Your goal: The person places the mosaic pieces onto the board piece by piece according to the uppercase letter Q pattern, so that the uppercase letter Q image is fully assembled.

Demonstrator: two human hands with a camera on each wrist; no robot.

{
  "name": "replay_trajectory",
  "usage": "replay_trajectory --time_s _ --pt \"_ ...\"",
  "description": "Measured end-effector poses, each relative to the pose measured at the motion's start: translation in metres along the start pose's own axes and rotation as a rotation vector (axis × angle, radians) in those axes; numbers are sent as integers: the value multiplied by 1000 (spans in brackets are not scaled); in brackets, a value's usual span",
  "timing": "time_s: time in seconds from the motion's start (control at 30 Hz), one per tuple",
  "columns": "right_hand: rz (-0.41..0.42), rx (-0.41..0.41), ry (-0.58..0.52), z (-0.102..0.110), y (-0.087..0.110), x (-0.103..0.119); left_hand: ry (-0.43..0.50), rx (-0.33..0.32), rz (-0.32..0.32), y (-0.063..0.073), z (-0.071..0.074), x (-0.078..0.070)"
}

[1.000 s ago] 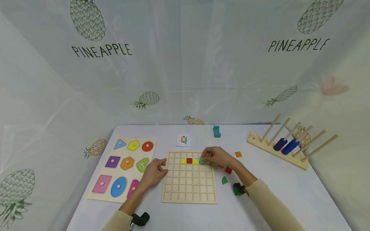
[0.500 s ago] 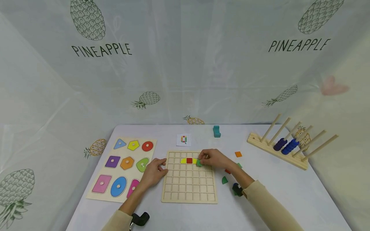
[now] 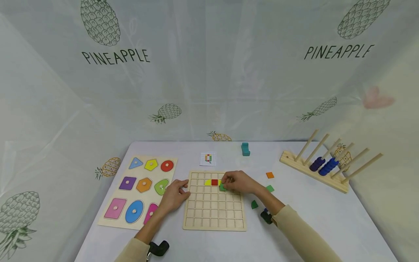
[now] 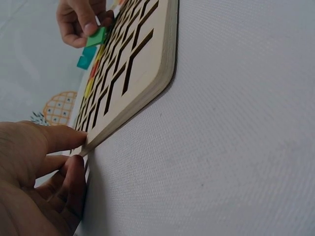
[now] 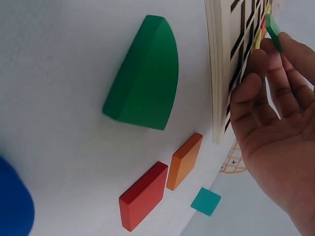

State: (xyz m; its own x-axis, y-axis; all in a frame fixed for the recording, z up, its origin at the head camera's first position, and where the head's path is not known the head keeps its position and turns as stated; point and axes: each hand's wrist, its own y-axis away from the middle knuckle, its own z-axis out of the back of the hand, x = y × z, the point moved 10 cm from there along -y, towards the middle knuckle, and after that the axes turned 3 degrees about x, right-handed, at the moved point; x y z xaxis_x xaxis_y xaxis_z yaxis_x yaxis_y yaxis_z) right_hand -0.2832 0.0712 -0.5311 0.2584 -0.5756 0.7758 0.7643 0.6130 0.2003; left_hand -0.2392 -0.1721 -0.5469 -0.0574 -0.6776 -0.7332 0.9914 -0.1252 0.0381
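Note:
My left hand (image 3: 175, 195) rests its thumb and a fingertip against the left edge of a wooden grid board (image 3: 214, 213). Over the board's upper right part, my right hand (image 3: 240, 181) pinches a small green tile (image 4: 96, 37), which looks tilted in the left wrist view. A red square (image 3: 214, 182) lies in the second row, with a yellow piece (image 3: 208, 182) in the cell to its left. To its right, another yellow piece shows only a sliver past the green tile. My right fingers partly cover those cells.
Right of the board lie a green quarter-round (image 5: 147, 78), a red tile (image 5: 142, 196), an orange tile (image 5: 184, 161) and a blue piece (image 5: 12, 201). A pattern card (image 3: 208, 159) and teal block (image 3: 245, 149) stand behind. A shape puzzle (image 3: 135, 193) and peg stand (image 3: 314, 171) flank the board.
My right hand has moved left and slightly toward me with the green tile, from right of the yellow piece to its front edge. The left hand has stayed at the board's edge.

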Motion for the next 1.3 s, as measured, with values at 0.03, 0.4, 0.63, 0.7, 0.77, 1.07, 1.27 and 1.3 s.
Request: replay_trajectory --time_s 0.03,0.4,0.63,0.7,0.77,1.07,1.27,1.3 --pt "-4 -1 6 0 0 0 0 0 -4 0 0 0" --pt "-2 -1 51 -5 -2 3 2 2 -8 0 0 0" --pt "-7 6 78 -7 -3 2 -1 0 -11 0 0 0" --pt "-1 3 92 -7 -3 2 -1 0 -10 0 0 0" --pt "7 -2 110 -8 -4 2 -1 0 -9 0 0 0" --pt "21 -18 145 -7 -3 6 -2 -2 -9 0 0 -1" --pt "19 -21 150 -7 -3 7 -1 -4 -6 0 1 -1" --pt "16 -22 151 -7 -3 7 0 -5 -6 1 1 -1"
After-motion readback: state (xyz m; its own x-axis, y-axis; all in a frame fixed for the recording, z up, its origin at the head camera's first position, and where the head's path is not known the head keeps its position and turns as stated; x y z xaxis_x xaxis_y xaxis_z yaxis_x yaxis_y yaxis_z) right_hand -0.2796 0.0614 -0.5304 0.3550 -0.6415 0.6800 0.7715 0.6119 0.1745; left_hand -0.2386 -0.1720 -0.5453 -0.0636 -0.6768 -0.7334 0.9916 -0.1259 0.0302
